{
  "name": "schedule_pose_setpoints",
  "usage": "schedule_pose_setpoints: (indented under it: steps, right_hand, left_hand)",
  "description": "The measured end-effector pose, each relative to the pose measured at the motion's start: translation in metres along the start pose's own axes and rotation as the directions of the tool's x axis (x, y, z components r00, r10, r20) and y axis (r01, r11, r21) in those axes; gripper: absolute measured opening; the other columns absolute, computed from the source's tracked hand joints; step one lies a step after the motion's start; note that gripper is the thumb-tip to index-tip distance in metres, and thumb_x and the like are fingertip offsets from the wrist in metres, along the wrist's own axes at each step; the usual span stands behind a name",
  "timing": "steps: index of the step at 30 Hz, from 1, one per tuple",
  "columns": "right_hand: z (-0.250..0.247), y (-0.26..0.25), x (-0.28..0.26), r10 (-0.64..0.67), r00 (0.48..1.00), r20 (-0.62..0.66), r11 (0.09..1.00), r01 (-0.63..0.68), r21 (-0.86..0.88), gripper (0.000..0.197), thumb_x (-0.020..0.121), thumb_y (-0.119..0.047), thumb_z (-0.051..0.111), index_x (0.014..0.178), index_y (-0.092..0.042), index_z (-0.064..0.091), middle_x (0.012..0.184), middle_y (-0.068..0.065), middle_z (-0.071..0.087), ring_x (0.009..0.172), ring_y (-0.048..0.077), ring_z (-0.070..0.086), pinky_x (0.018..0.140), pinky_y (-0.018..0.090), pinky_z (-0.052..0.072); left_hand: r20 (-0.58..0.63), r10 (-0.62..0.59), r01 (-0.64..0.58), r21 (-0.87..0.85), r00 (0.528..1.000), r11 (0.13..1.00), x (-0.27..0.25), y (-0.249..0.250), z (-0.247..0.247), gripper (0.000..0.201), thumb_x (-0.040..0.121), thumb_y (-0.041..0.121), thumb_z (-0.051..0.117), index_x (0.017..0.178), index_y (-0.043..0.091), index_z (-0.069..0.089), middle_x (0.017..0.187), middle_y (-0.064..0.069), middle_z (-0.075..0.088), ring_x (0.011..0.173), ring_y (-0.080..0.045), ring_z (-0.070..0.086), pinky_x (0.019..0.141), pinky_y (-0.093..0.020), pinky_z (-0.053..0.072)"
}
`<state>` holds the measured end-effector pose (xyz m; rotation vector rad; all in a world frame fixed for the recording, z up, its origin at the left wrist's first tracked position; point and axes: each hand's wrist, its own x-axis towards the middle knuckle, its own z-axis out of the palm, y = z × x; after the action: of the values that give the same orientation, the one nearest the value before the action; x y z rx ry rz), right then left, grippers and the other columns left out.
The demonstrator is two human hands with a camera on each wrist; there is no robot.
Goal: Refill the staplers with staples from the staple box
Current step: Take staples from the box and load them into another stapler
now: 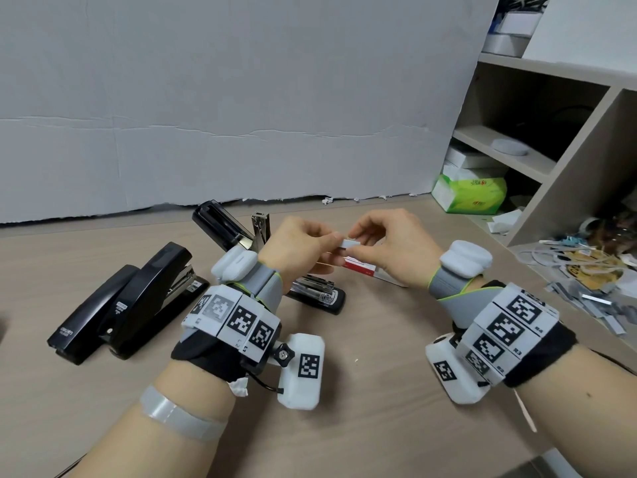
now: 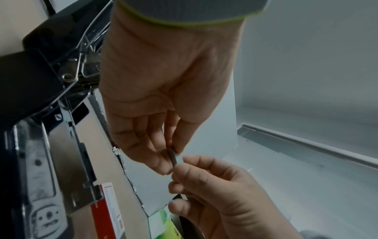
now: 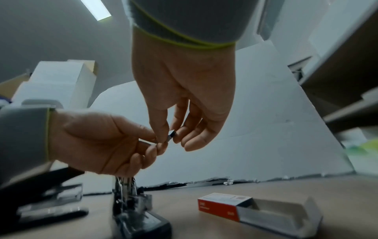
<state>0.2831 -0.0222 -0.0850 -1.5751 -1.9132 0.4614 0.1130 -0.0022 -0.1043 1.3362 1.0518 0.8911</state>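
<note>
left hand: pinches one end of staple strip, above worktop
right hand: pinches other end
strip: probably light, brittle; hold by sides
box: open, under hands
open stapler: just behind

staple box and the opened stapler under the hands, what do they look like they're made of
Staple box: thin printed card, probably; matte red and white sleeve, grey folded inner tray slid out.
Opened stapler: shiny metal staple channel, apparently steel, on a glossy black base, likely plastic or painted metal; which one cannot be told.
</note>
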Motion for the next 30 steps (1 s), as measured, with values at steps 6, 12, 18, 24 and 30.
schedule_pose_setpoints:
  steps: [6,12,18,24,30]
  right_hand:
    - [0.0013,0.0022,-0.0022,0.154,0.988,0.022,0.940,-0.154,0.306,0.016,0.076,-0.013,0.081,0.083,-0.013,0.067,0.068,0.001,0.067,0.055,0.010,0.064,0.060,0.034,0.057]
    - [0.0029,0.0009,-0.0006,0.135,0.991,0.020,0.940,-0.135,0.313,0.013,0.078,-0.005,0.078,0.079,-0.014,0.068,0.072,0.006,0.069,0.064,0.016,0.065,0.068,0.042,0.060]
    - [0.0028,-0.0006,-0.0005,0.052,0.999,0.015,0.972,-0.054,0.230,0.012,0.078,-0.008,0.075,0.082,-0.017,0.070,0.078,0.006,0.073,0.074,0.029,0.069,0.076,0.051,0.058]
    - [-0.0001,-0.0002,-0.0022,0.062,0.998,-0.015,0.970,-0.057,0.237,0.021,0.079,-0.006,0.073,0.075,-0.025,0.066,0.074,-0.001,0.071,0.060,0.014,0.064,0.071,0.044,0.059]
    - [-0.0002,-0.0029,-0.0032,0.045,0.997,-0.069,0.959,-0.023,0.284,0.020,0.079,-0.004,0.074,0.075,-0.023,0.066,0.070,-0.003,0.069,0.057,0.009,0.063,0.065,0.031,0.056]
  left_hand:
    - [-0.024,0.013,-0.014,-0.052,1.000,0.999,-0.0008,0.0026,0.0022,0.018,0.095,0.010,0.059,0.095,-0.007,0.064,0.073,-0.011,0.069,0.064,-0.016,0.065,0.059,-0.023,0.057]
    - [0.018,-0.031,0.034,-0.142,0.999,0.989,-0.0044,0.0067,0.0003,0.008,0.091,0.002,0.059,0.088,-0.002,0.065,0.067,-0.011,0.067,0.075,-0.028,0.065,0.068,-0.032,0.060]
    - [0.089,-0.051,0.063,-0.137,0.995,0.989,-0.0046,0.0057,-0.0040,0.014,0.090,0.012,0.066,0.089,-0.002,0.065,0.074,-0.013,0.069,0.065,-0.018,0.066,0.061,-0.026,0.058]
    - [0.066,-0.067,0.079,-0.188,0.996,0.979,-0.0042,0.0051,-0.0059,0.019,0.089,0.004,0.065,0.102,-0.009,0.064,0.089,-0.022,0.068,0.064,-0.017,0.066,0.066,-0.027,0.059]
    - [0.074,-0.112,0.129,-0.292,0.991,0.948,-0.0039,0.0075,-0.0064,0.002,0.089,0.001,0.063,0.088,0.001,0.065,0.080,-0.012,0.073,0.060,-0.014,0.068,0.066,-0.029,0.060]
